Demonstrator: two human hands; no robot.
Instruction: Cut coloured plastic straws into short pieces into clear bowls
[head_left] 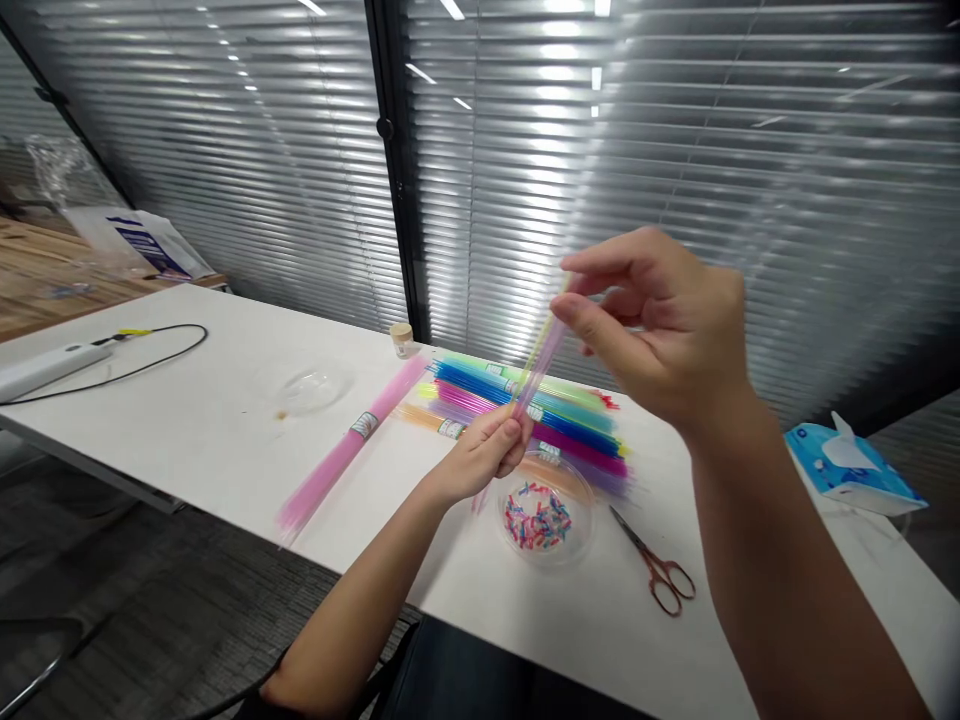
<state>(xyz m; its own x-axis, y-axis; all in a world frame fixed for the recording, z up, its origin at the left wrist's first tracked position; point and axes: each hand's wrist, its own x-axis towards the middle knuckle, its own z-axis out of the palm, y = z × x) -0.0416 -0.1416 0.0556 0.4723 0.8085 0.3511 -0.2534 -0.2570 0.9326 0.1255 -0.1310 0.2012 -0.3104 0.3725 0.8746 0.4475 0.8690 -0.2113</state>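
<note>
My left hand (491,447) is closed around a few thin plastic straws (541,362), pale purple and yellow, that slant up to the right. Higher up, my right hand (649,325) pinches their upper end between thumb and fingertips; blur hides exactly how many it grips. Just below my left hand stands a clear round dish (587,530) with many short red, blue and pink straw pieces (536,518) in it. Behind the hands lie bundles of long straws (577,420) in green, blue, magenta, purple and orange.
Scissors (654,568) with copper-coloured handles lie right of the dish. A pink straw bundle (337,460), a clear lid (311,390) and a small jar (402,340) are further left. A blue tissue pack (855,465) sits right, a white device with cable (56,370) far left.
</note>
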